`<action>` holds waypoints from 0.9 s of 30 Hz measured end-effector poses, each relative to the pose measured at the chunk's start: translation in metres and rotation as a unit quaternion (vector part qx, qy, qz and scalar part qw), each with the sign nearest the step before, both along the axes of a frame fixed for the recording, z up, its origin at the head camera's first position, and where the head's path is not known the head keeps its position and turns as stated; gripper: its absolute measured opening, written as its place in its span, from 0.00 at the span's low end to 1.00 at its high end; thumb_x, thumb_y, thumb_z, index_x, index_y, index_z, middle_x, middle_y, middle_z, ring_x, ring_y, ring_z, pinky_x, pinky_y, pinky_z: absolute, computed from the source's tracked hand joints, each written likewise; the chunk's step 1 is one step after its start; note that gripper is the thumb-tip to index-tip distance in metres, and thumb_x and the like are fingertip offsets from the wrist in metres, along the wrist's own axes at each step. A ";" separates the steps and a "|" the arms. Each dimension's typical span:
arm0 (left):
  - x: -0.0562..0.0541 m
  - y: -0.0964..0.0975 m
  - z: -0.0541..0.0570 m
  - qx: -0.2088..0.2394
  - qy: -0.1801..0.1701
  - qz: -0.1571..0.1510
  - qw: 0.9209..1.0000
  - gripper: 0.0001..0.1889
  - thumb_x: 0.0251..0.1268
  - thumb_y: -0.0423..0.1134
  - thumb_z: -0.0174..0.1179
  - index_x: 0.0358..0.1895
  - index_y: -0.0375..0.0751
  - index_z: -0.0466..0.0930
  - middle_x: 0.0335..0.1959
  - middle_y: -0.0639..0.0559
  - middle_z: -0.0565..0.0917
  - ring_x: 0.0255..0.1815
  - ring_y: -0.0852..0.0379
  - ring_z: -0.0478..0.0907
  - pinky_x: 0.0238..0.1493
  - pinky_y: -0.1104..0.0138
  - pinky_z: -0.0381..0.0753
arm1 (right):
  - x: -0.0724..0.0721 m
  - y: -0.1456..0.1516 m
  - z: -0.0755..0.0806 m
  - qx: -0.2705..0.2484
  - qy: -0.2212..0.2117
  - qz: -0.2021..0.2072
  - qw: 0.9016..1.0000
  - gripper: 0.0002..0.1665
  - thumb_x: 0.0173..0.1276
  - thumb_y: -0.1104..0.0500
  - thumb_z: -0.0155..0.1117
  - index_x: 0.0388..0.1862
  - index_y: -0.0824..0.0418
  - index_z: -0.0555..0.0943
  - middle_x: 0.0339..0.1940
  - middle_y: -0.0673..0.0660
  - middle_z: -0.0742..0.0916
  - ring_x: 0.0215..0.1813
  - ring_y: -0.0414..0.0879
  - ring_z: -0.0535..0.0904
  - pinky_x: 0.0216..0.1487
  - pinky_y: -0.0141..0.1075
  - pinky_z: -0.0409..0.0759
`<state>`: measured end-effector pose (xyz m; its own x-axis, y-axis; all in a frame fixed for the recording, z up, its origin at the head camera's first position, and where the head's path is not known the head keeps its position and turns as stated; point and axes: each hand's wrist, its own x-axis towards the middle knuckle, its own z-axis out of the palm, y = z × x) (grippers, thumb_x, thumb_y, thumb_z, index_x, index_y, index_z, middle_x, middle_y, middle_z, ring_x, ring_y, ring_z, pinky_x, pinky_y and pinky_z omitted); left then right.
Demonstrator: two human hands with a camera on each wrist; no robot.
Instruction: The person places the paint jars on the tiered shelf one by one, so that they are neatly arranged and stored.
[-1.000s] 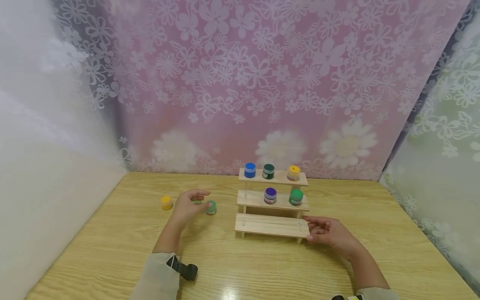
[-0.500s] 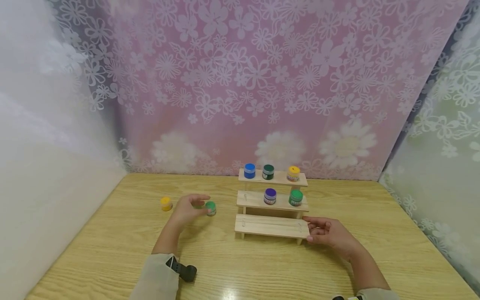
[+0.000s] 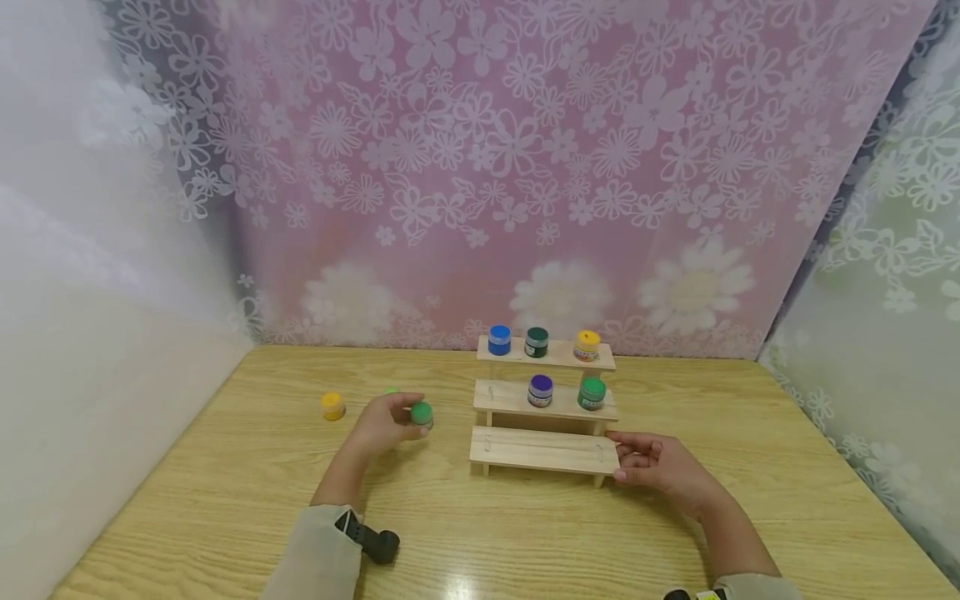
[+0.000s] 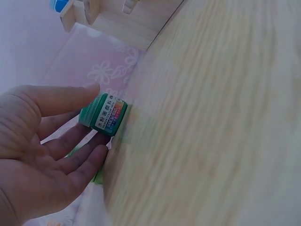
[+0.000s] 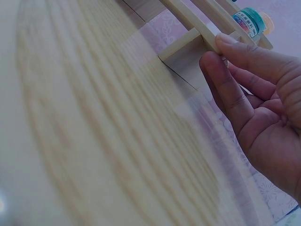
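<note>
Now the left hand (image 3: 380, 425) has its fingers curled about a green jar (image 3: 422, 414), left of the wooden stand (image 3: 516, 401) (whether it touches the table (image 3: 450, 533) is hard to tell), while the right hand (image 3: 667, 469) pinches the stand's lowest shelf (image 3: 543, 451); best, I'd judge, to hold the jar upright and brace the stand lightly

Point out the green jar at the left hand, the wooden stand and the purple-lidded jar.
Green jar (image 4: 109, 114), left wrist view: its printed label.
Wooden stand (image 3: 543, 450), head view: bare top of its lowest shelf.
Purple-lidded jar (image 3: 540, 395), head view: its side, below the lid.
</note>
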<state>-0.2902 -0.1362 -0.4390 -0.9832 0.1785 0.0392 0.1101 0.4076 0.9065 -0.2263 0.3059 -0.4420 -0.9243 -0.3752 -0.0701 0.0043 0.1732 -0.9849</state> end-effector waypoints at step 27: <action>0.003 0.008 0.003 0.003 -0.002 0.049 0.999 0.22 0.55 0.31 0.72 0.55 0.38 0.83 0.46 0.50 0.85 0.50 0.50 0.80 0.53 0.56 0.80 | 0.001 0.000 0.001 -0.012 -0.013 0.002 1.000 0.45 0.63 0.66 0.69 0.71 0.80 0.56 0.47 0.57 0.77 0.41 0.38 0.79 0.45 0.37 0.84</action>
